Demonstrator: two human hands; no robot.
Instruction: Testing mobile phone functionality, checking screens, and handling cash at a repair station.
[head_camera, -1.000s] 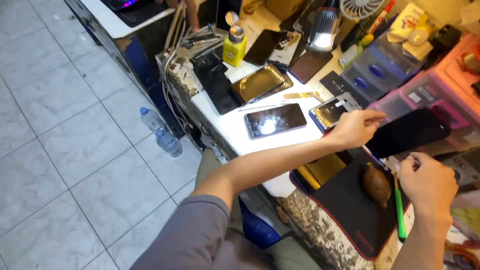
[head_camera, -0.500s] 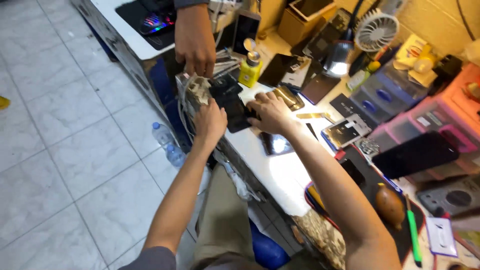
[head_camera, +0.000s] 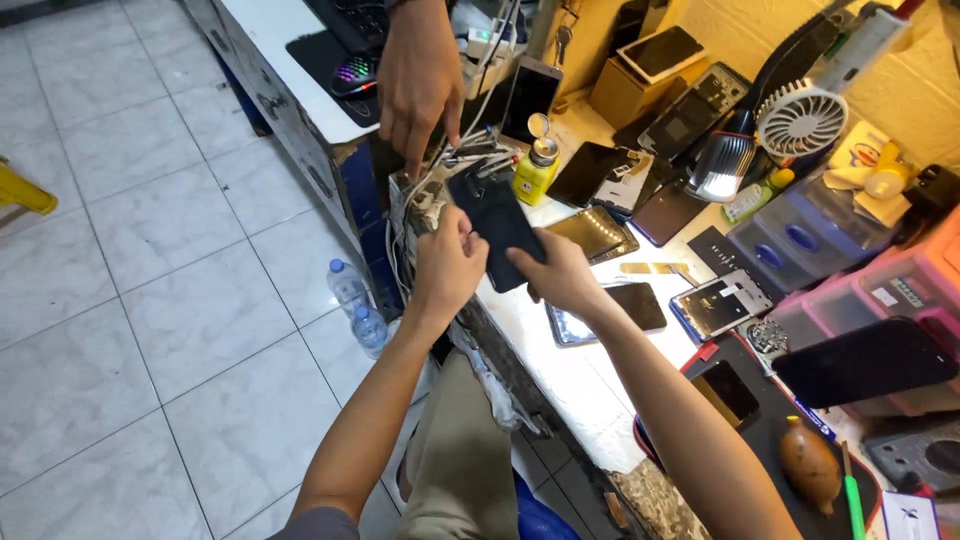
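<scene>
I hold a dark phone (head_camera: 497, 229) between both hands above the near edge of the tabletop (head_camera: 560, 375), its black face turned up and tilted. My left hand (head_camera: 449, 266) pinches its near left edge with thumb and fingers closed on it, and my right hand (head_camera: 560, 275) grips its lower right corner from below, fingers wrapped under the body. The two hands sit close, with the phone bridging them. Just past the phone's far end, another person's hand (head_camera: 420, 75) reaches down from above, fingers pointing at a bundle of cables (head_camera: 468, 155). Beside that stands a small yellow bottle (head_camera: 535, 172) with its cap flipped open. Under my right wrist, a second phone (head_camera: 606, 313) lies flat on the white tabletop, and a gold-framed phone (head_camera: 593, 233) rests just beyond it. Farther right are a small white fan (head_camera: 802, 119) and a blue drawer box (head_camera: 808, 240). Two plastic water bottles (head_camera: 358, 307) stand on the tiled floor (head_camera: 130, 280) below.
</scene>
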